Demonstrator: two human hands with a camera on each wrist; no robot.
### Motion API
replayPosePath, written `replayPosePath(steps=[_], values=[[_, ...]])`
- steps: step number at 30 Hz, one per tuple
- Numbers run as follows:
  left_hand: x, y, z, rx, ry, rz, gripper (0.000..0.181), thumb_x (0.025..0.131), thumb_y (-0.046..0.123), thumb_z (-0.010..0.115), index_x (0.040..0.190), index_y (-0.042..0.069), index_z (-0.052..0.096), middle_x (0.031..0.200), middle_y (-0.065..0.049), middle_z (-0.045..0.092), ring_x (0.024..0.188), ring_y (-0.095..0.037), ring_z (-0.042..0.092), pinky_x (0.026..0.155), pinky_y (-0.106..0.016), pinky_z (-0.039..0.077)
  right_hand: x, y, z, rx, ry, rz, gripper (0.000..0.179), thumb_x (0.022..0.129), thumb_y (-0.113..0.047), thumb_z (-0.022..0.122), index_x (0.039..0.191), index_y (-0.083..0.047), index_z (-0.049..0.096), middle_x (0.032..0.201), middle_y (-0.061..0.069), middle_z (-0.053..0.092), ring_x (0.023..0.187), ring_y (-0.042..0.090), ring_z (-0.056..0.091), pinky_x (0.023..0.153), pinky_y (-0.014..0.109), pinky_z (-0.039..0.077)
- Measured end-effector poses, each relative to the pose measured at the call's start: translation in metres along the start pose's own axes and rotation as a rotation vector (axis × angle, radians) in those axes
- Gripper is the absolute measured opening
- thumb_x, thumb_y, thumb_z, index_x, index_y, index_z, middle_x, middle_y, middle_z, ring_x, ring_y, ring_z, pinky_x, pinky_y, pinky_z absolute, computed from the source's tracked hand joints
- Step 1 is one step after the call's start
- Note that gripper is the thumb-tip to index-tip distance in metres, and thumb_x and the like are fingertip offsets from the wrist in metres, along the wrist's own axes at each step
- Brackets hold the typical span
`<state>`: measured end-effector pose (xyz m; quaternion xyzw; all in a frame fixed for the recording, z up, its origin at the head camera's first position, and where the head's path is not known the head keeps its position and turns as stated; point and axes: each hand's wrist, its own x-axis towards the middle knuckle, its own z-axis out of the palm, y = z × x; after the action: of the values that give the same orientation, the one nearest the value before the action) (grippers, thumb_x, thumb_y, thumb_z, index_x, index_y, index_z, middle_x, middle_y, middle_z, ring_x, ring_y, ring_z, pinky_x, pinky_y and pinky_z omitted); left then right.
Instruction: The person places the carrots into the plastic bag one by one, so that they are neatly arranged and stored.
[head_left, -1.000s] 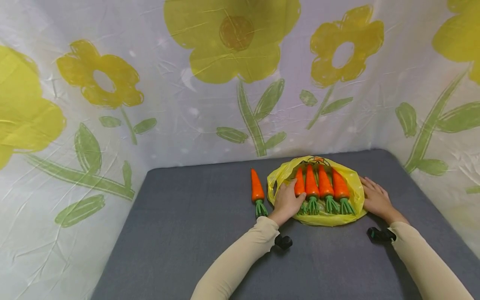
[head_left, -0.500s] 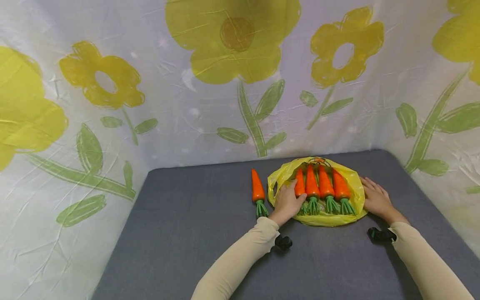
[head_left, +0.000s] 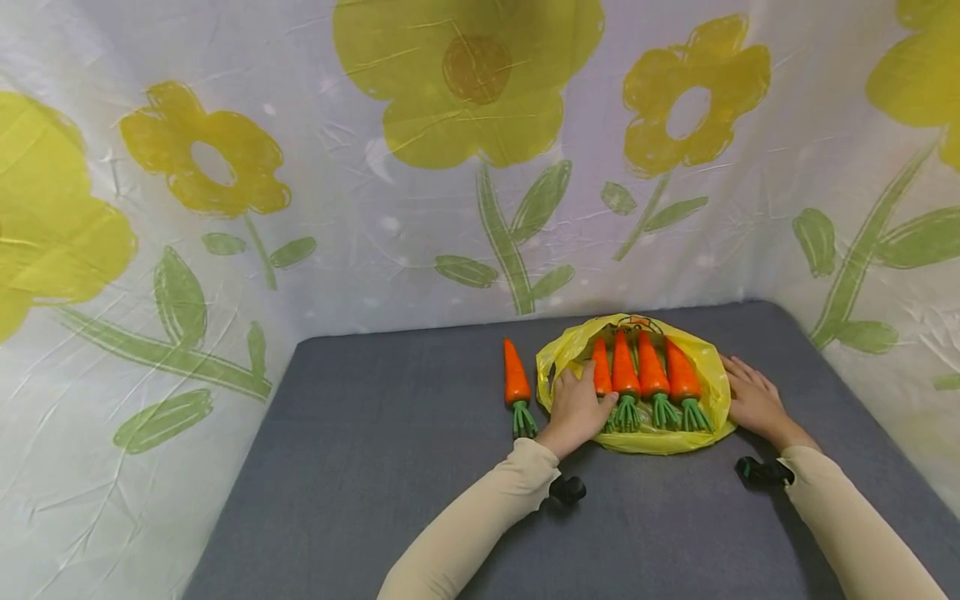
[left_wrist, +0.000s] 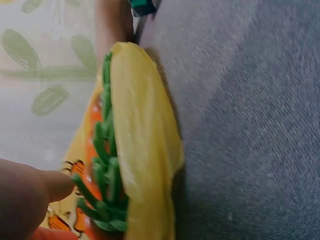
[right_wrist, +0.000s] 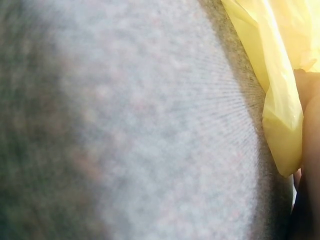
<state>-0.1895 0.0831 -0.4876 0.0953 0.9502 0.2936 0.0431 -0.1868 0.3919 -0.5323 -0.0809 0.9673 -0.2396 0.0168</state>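
In the head view, a yellow plastic bag (head_left: 652,444) lies on the table with its mouth facing the person. Several orange toy carrots (head_left: 625,367) with green tops lie side by side in it. My left hand (head_left: 576,410) reaches over the bag's left side, its fingers by the leftmost carrot (head_left: 602,367) and its thumb spread to the right. The left wrist view has that thumb (left_wrist: 55,185) extended close to the green tops (left_wrist: 105,195). On the bag's right edge rests my right hand (head_left: 756,400), fingers extended. One carrot (head_left: 515,375) lies outside, left of the bag.
The grey table (head_left: 375,467) reaches back to a white cloth (head_left: 360,250) printed with yellow flowers, which surrounds it on the visible sides. Black wrist devices (head_left: 567,489) sit at the cuffs of the cream sleeves (head_left: 480,517).
My left hand has shifted slightly down and right, its thumb moving a little away from the leftmost carrot. My right hand, the bag and the carrots have hardly moved.
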Motion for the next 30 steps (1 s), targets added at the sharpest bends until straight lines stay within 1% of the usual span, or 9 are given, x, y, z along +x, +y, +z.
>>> replayPosePath(steps=[3, 6, 9, 12, 14, 17, 20, 25, 30], values=[[-0.005, 0.002, -0.006, 0.019, -0.006, 0.015, 0.065, 0.095, 0.047, 0.062, 0.150, 0.019, 0.042, 0.129, -0.015, 0.051, 0.107, -0.028, 0.049, 0.079, -0.032, 0.043, -0.001, -0.002, -0.001, 0.006, -0.003, 0.003, 0.066, 0.101, -0.038, 0.044, 0.150, 0.004, 0.034, 0.160, 0.029, 0.021, 0.150, 0.047, 0.009, 0.110, 0.072, 0.008], [-0.009, 0.003, -0.013, 0.015, -0.021, 0.039, 0.065, 0.095, 0.048, 0.061, 0.150, 0.019, 0.042, 0.130, -0.014, 0.052, 0.106, -0.027, 0.051, 0.077, -0.031, 0.042, -0.001, -0.003, -0.001, 0.003, -0.009, 0.013, 0.066, 0.101, -0.040, 0.044, 0.150, 0.004, 0.034, 0.160, 0.029, 0.020, 0.151, 0.047, 0.009, 0.110, 0.072, 0.008], [-0.014, 0.001, -0.022, -0.026, -0.028, 0.075, 0.063, 0.096, 0.047, 0.060, 0.150, 0.020, 0.042, 0.130, -0.011, 0.054, 0.105, -0.024, 0.053, 0.075, -0.030, 0.042, -0.001, -0.005, -0.002, 0.007, -0.026, 0.021, 0.068, 0.102, -0.041, 0.044, 0.151, 0.004, 0.033, 0.161, 0.028, 0.018, 0.151, 0.047, 0.007, 0.110, 0.072, 0.007], [-0.018, -0.003, -0.034, -0.104, -0.016, 0.118, 0.057, 0.098, 0.042, 0.059, 0.149, 0.021, 0.044, 0.120, -0.010, 0.058, 0.092, -0.019, 0.053, 0.068, -0.027, 0.040, -0.001, -0.006, -0.001, 0.014, -0.031, 0.024, 0.068, 0.102, -0.042, 0.043, 0.151, 0.004, 0.032, 0.161, 0.029, 0.018, 0.151, 0.048, 0.006, 0.110, 0.072, 0.006], [-0.020, -0.008, -0.043, -0.146, 0.021, 0.143, 0.054, 0.098, 0.039, 0.059, 0.148, 0.021, 0.047, 0.109, -0.009, 0.059, 0.081, -0.015, 0.050, 0.064, -0.024, 0.037, -0.002, -0.006, -0.001, 0.016, -0.032, 0.025, 0.067, 0.102, -0.041, 0.042, 0.151, 0.004, 0.033, 0.161, 0.029, 0.018, 0.151, 0.048, 0.006, 0.110, 0.072, 0.006], [-0.021, -0.017, -0.056, -0.214, 0.089, 0.167, 0.051, 0.099, 0.035, 0.060, 0.145, 0.018, 0.050, 0.095, -0.008, 0.058, 0.070, -0.011, 0.044, 0.060, -0.021, 0.033, -0.002, -0.005, 0.000, 0.010, -0.027, 0.023, 0.067, 0.102, -0.041, 0.042, 0.151, 0.005, 0.033, 0.160, 0.029, 0.019, 0.151, 0.048, 0.007, 0.110, 0.072, 0.006], [-0.019, -0.030, -0.068, -0.266, 0.150, 0.176, 0.049, 0.098, 0.032, 0.061, 0.143, 0.016, 0.053, 0.089, -0.005, 0.057, 0.068, -0.008, 0.043, 0.060, -0.019, 0.034, -0.002, -0.005, 0.000, 0.007, -0.025, 0.020, 0.067, 0.102, -0.041, 0.042, 0.151, 0.004, 0.032, 0.160, 0.029, 0.019, 0.151, 0.048, 0.007, 0.110, 0.071, 0.007], [-0.015, -0.053, -0.081, -0.335, 0.181, 0.178, 0.048, 0.097, 0.028, 0.062, 0.142, 0.013, 0.053, 0.089, -0.006, 0.057, 0.070, -0.009, 0.050, 0.063, -0.020, 0.040, -0.003, -0.006, -0.001, 0.008, -0.021, 0.017, 0.068, 0.102, -0.042, 0.043, 0.152, 0.003, 0.032, 0.161, 0.028, 0.018, 0.151, 0.048, 0.007, 0.110, 0.071, 0.006], [-0.012, -0.077, -0.081, -0.376, 0.206, 0.145, 0.049, 0.097, 0.025, 0.063, 0.143, 0.011, 0.052, 0.094, -0.010, 0.057, 0.076, -0.013, 0.051, 0.070, -0.025, 0.044, -0.003, -0.006, -0.001, 0.017, -0.019, 0.012, 0.067, 0.102, -0.041, 0.043, 0.151, 0.003, 0.032, 0.161, 0.029, 0.018, 0.151, 0.048, 0.007, 0.110, 0.072, 0.006]])
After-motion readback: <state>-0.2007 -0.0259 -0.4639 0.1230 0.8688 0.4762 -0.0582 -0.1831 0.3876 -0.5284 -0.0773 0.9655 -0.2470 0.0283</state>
